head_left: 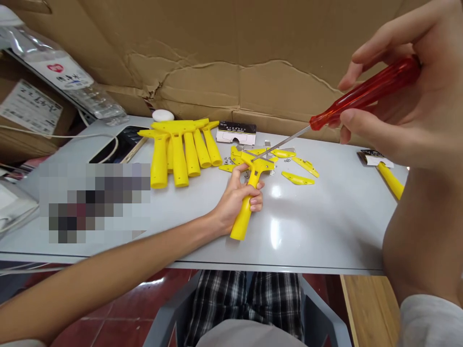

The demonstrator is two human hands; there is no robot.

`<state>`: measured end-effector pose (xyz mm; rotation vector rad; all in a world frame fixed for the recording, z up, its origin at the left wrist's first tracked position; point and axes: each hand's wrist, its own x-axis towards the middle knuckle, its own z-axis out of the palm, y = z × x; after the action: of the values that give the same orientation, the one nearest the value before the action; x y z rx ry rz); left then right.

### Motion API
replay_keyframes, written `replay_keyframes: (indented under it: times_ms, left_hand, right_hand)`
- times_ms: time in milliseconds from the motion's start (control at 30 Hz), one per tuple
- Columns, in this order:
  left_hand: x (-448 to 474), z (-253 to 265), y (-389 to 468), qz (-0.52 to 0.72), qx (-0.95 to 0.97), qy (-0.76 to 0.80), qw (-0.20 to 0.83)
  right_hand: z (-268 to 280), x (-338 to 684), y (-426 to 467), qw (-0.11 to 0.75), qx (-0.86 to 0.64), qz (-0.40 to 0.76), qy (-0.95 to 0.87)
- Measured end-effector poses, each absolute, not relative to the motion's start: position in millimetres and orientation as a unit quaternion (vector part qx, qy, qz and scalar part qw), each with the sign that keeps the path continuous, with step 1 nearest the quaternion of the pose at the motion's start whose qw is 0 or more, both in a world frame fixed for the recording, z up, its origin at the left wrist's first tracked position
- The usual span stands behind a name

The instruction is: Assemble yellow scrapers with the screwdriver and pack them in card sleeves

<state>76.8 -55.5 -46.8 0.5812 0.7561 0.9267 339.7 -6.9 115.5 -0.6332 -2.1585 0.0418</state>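
Observation:
My left hand is wrapped around the grip of a yellow plastic scraper handle, its wide T-shaped head tilted up and away from me. In my right hand, raised at the right, is a screwdriver with a clear red handle. Its thin metal shaft slants down to the left, and the tip meets the scraper's head; whether it sits in a screw is too small to tell. Behind the head lie loose yellow blade covers, thin metal blades and small screws, partly hidden by it.
Several yellow scraper handles are piled at left-centre. A printed card stands behind the parts. Further left are a phone and a plastic bottle. Another yellow handle lies far right. Cardboard walls the table's back.

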Motion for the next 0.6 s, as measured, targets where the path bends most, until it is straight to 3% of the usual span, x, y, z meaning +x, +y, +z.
replay_keyframes:
  times_ms: [267, 467, 600]
  left_hand:
    - [77.1, -48.5, -54.6, 0.427, 0.264, 0.35, 0.791]
    - [76.8, -47.0, -54.5, 0.427, 0.262, 0.349, 0.792]
    - [76.5, -46.2, -54.7, 0.422, 0.261, 0.349, 0.795]
  right_hand:
    - [119.2, 339.8, -11.3, 0.4, -0.32, -0.07, -0.856]
    - [114.6, 337.6, -11.9, 0.439, -0.293, 0.064, -0.847]
    - [115.4, 338.4, -14.4, 0.424, -0.355, 0.003, -0.833]
